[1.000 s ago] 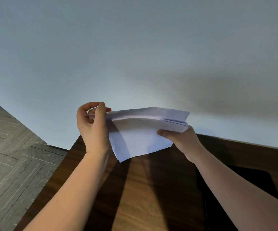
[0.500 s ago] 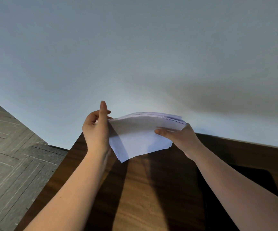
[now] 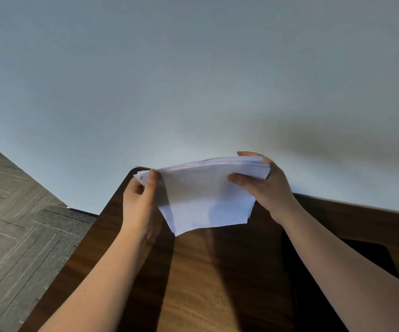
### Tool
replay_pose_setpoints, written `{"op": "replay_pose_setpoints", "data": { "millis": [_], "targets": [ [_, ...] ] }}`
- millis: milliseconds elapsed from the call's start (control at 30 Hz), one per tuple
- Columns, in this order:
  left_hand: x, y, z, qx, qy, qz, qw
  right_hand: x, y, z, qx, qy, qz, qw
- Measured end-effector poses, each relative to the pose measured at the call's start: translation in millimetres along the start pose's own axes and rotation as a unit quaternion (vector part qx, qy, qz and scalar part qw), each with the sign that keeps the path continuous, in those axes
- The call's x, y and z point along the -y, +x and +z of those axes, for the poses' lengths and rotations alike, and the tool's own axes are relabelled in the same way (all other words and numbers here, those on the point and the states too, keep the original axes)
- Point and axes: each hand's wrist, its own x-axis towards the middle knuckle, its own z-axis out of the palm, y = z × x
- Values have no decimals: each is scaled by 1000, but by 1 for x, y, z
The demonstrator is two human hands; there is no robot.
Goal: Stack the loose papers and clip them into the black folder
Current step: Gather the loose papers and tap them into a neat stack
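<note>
A stack of white papers (image 3: 203, 197) hangs in the air above the far part of the wooden table (image 3: 217, 283). My left hand (image 3: 141, 202) pinches its left edge with thumb on top. My right hand (image 3: 265, 185) grips its right edge, fingers wrapped over the far side. The sheets lie nearly flush, bowed upward in the middle. The black folder (image 3: 373, 255) lies flat on the table at the right, mostly hidden behind my right forearm.
A plain pale wall (image 3: 193, 80) rises directly behind the table's far edge. Grey patterned floor (image 3: 14, 224) lies to the left, beyond the table's left edge.
The loose, fanned sheets have come together into a tidier stack. My right hand has moved up to wrap the right edge, and my left thumb now presses down on the left edge.
</note>
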Motion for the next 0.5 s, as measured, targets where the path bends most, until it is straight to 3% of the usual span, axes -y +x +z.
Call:
{"op": "replay_pose_setpoints", "data": {
  "millis": [200,400,500],
  "targets": [
    [-15,0,15,-47,-17,34,998,-4,-2,3,-7,-3,1,1000],
    [-13,5,20,-96,16,19,995,16,-5,16,-94,41,-57,993],
    [-13,4,23,-89,-1,19,996,19,-2,22,-125,43,-31,991]
  ]
}}
